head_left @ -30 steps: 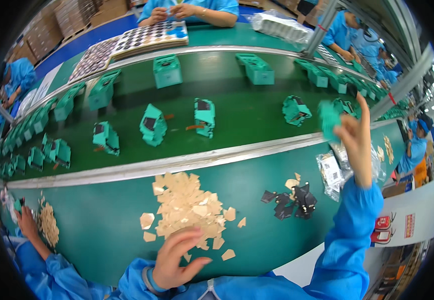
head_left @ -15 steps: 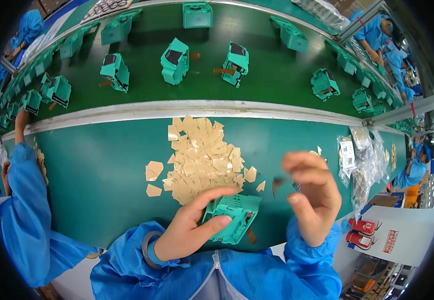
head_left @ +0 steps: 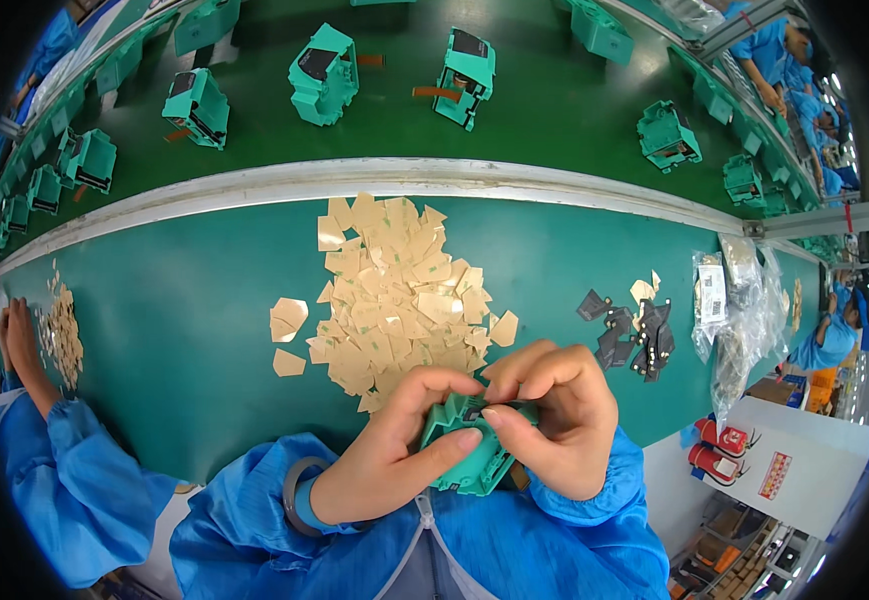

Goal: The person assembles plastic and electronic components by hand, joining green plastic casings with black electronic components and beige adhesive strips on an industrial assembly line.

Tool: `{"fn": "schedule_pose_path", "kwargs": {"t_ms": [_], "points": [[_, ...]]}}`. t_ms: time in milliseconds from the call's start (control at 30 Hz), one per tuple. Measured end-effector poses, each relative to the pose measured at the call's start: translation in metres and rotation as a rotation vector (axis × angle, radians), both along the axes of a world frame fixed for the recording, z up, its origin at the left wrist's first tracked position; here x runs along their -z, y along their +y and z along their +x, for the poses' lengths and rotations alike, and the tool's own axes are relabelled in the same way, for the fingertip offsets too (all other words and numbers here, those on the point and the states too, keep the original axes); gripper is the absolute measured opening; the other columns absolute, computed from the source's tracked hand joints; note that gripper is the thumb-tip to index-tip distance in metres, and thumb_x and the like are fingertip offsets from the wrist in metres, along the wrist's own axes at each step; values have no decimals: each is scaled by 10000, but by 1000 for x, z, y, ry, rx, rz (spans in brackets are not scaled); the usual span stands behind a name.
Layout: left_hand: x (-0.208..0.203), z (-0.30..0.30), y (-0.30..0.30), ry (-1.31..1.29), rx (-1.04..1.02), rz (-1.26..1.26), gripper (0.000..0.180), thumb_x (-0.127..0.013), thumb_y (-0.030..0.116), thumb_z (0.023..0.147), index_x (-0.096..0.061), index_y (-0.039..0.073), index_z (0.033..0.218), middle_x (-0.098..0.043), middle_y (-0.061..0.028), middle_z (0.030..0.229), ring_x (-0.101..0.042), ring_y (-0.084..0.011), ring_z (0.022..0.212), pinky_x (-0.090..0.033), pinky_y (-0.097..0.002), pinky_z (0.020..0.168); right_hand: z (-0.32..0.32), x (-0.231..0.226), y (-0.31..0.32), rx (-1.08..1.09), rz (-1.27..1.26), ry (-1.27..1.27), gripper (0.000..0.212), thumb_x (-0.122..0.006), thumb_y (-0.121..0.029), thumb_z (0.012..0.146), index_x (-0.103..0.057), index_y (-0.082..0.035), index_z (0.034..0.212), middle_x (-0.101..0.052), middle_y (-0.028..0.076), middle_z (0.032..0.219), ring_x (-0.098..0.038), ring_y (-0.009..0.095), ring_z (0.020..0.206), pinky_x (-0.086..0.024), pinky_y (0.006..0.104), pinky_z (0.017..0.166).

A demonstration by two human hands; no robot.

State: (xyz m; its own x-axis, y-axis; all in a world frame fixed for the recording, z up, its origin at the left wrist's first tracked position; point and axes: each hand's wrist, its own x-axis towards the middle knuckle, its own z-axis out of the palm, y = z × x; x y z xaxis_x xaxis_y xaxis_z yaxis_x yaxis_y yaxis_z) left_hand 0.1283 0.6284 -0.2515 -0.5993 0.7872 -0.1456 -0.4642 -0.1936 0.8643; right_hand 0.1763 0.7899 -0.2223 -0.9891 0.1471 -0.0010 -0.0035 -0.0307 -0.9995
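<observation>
My left hand (head_left: 384,455) grips a green plastic housing (head_left: 466,462) low in front of my chest, thumb across its face and fingers over the far side. My right hand (head_left: 559,415) is at the housing's upper right, with thumb and fingertips pinched on a small dark piece (head_left: 522,405). Fingers hide most of that piece, so its shape cannot be made out. Just beyond my hands lies a heap of tan peeled backing papers (head_left: 394,290). Several black adhesive pieces (head_left: 644,335) lie to the right of my right hand.
Past a pale metal rail (head_left: 394,180), more green housings (head_left: 324,75) stand on a dark green belt, some with orange flat cables. Clear plastic bags (head_left: 739,310) lie at the right end of the table. A co-worker's blue sleeve (head_left: 84,470) is at the left.
My right hand has moved left and down onto the housing, from apart at the right. The black pieces, mostly hidden behind it before, now show. The whole view has shifted a little.
</observation>
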Motion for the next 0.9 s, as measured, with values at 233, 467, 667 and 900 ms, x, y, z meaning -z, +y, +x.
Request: {"fn": "schedule_pose_path", "kwargs": {"t_ms": [233, 467, 667, 900], "points": [[0, -3, 4, -28, 10, -21, 334, -505, 45, 890, -371, 4, 1192, -457, -81, 1121, -433, -108, 1036, -362, -251, 887, 0, 7, 4, -41, 99, 107, 286, -568, 144, 745, -404, -37, 893, -504, 124, 859, -551, 206, 810, -472, 376, 785], [3, -6, 7, -16, 37, -73, 306, -484, 56, 901, -378, -1, 1183, -464, -84, 1119, -430, -109, 1057, -355, -258, 907, 0, 14, 1, 77, 248, 191, 268, -653, 110, 708, -471, -29, 847, -578, 109, 781, -571, 211, 732, -471, 298, 622], [5, -5, 8, -20, 29, -53, 292, -482, 51, 900, -390, 1, 1173, -473, -85, 1118, -443, -118, 1055, -355, -263, 910, 0, 15, 2, 65, 311, 230, 280, -660, 114, 692, -468, -26, 840, -578, 120, 778, -574, 220, 715, -468, 295, 602], [7, -5, 8, 15, 16, -71, 248, -486, 38, 892, -420, 9, 1129, -481, -84, 1095, -453, -114, 1035, -365, -262, 888, 0, 16, 3, 66, 339, 235, 296, -671, 108, 675, -469, -31, 840, -577, 113, 777, -568, 223, 709, -457, 299, 593]]}}
